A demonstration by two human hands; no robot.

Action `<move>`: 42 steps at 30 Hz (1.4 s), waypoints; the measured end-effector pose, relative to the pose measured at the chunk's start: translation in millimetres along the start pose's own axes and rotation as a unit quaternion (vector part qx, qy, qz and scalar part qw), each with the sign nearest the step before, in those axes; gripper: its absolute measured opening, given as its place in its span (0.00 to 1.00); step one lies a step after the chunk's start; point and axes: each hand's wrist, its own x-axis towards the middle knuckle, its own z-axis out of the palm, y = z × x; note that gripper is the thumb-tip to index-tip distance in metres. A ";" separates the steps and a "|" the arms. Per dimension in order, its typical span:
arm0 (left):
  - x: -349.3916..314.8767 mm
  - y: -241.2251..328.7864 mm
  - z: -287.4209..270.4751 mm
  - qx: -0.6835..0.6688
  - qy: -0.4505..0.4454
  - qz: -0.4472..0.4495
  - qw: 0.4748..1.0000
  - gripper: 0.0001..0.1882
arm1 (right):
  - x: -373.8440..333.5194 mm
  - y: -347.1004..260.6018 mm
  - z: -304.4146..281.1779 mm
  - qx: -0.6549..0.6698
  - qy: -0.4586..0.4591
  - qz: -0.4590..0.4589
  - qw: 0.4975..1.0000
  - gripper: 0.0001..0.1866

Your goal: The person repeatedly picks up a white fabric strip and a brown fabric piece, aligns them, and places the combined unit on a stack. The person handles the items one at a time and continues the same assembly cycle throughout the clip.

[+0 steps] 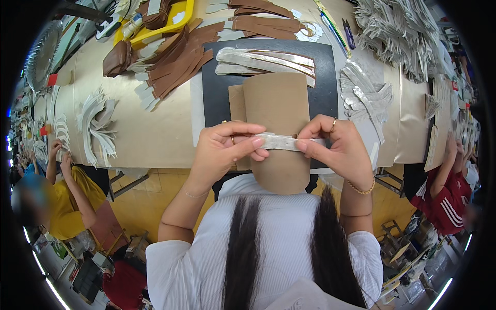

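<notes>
Between my two hands a short pale grey strip (pixel 280 142) is stretched level, pinched at both ends. My left hand (pixel 230 144) has its thumb and fingers closed on the left end. At the other end, my right hand (pixel 336 144) grips the strip between thumb and forefinger. Directly beneath lies a tan sheet (pixel 276 103), which curves down over the table's near edge. It rests on a black board (pixel 219 98). Beyond it, several silvery-grey strips with brown edges (pixel 266 61) lie in a loose stack on the board.
Brown strips with pale ends (pixel 181 67) fan out at far left, by a yellow tray (pixel 181 18). Grey strips (pixel 367 98) lie right of the board, a larger heap (pixel 398 36) behind. Pens (pixel 333 33) and snips (pixel 349 33) sit far right. Co-workers sit on both sides.
</notes>
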 end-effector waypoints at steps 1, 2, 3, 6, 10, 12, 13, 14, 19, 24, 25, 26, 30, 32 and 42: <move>0.2 -0.6 -0.4 0.001 -0.001 0.003 1.000 0.09 | -0.2 0.5 0.2 0.002 0.002 -0.006 1.000 0.07; 0.5 -1.1 -0.6 0.003 -0.003 0.005 1.000 0.09 | -0.5 0.9 0.3 0.004 0.005 -0.011 1.000 0.07; 0.4 -1.2 -0.7 0.001 -0.004 0.008 1.000 0.09 | -0.4 1.0 0.3 0.007 0.004 -0.010 1.000 0.07; 0.0 -1.6 -0.8 -0.002 -0.005 0.015 1.000 0.09 | 0.1 1.3 0.6 0.013 0.003 -0.010 1.000 0.07; -0.2 -2.0 -0.4 0.001 -0.001 0.015 1.000 0.09 | -0.1 1.9 1.3 0.012 0.006 -0.001 1.000 0.07; 0.1 -2.6 -0.3 0.006 0.002 0.014 1.000 0.09 | -1.2 0.5 1.7 0.004 0.012 0.008 1.000 0.07; 0.2 -3.3 -0.7 0.011 0.004 0.014 1.000 0.09 | -2.0 -0.5 1.9 -0.003 0.017 0.009 1.000 0.07; 0.2 -3.9 -1.2 0.016 0.005 0.015 1.000 0.09 | -2.4 -1.1 2.4 -0.010 0.022 0.011 1.000 0.07; 1.0 -6.9 -3.9 0.027 0.004 0.003 1.000 0.09 | -2.6 1.2 4.3 -0.019 0.043 -0.019 0.999 0.06; 2.6 -8.6 -2.9 0.019 0.012 0.015 1.000 0.10 | -2.6 1.8 6.2 -0.010 0.050 -0.031 0.998 0.06; 3.1 -7.4 -1.2 0.011 0.017 0.019 1.000 0.10 | -2.9 1.9 6.4 -0.011 0.051 -0.029 0.998 0.06; 3.6 -7.0 -0.2 0.002 0.022 0.022 1.000 0.11 | -3.2 1.9 6.6 -0.013 0.052 -0.027 0.998 0.06; 4.4 -7.4 -1.5 -0.005 0.023 0.022 0.999 0.15 | -4.6 0.2 7.6 -0.004 0.073 -0.022 0.997 0.10; 4.8 -8.5 -2.5 -0.007 0.020 0.025 0.999 0.16 | -3.7 1.5 6.5 -0.002 0.072 0.008 0.997 0.11; 4.0 -19.2 -21.4 -0.028 0.000 0.080 0.996 0.18 | -15.5 36.5 -9.1 0.098 0.070 0.025 0.992 0.13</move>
